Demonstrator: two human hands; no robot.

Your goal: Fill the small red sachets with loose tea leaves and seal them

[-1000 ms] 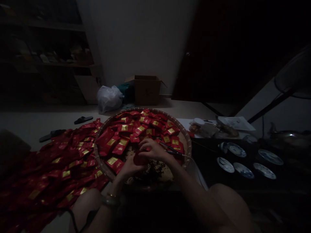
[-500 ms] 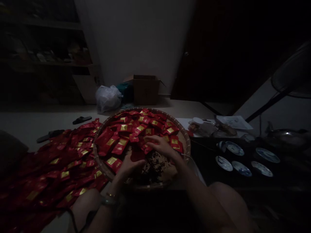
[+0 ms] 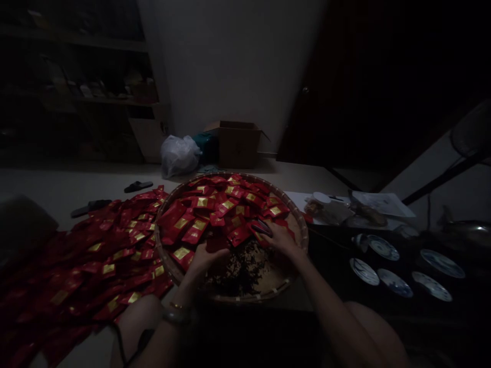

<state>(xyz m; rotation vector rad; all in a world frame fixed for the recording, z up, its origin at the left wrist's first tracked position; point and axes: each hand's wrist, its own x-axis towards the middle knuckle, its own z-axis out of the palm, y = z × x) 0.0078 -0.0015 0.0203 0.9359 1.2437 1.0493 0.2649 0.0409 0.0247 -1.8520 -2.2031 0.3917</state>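
Note:
A round woven basket tray (image 3: 295,225) holds many red packets with gold labels (image 3: 199,225) and a heap of dark loose tea leaves (image 3: 245,266). My left hand (image 3: 205,258) is closed around a red packet (image 3: 215,244) at the tray's near side. My right hand (image 3: 279,236) lies at the tray's right side with its fingers curled over a dark tool (image 3: 263,228) among the packets.
A large spread of red packets (image 3: 95,255) covers the floor to the left. Blue-patterned small dishes (image 3: 387,260) lie on the dark table at right. A cardboard box (image 3: 238,143), a white plastic bag (image 3: 179,155) and slippers (image 3: 138,186) are behind the tray.
My right hand moved away from the left hand, rightward to the dark tool at the tray's right side. My left hand stayed with the red packet. The view shifted slightly.

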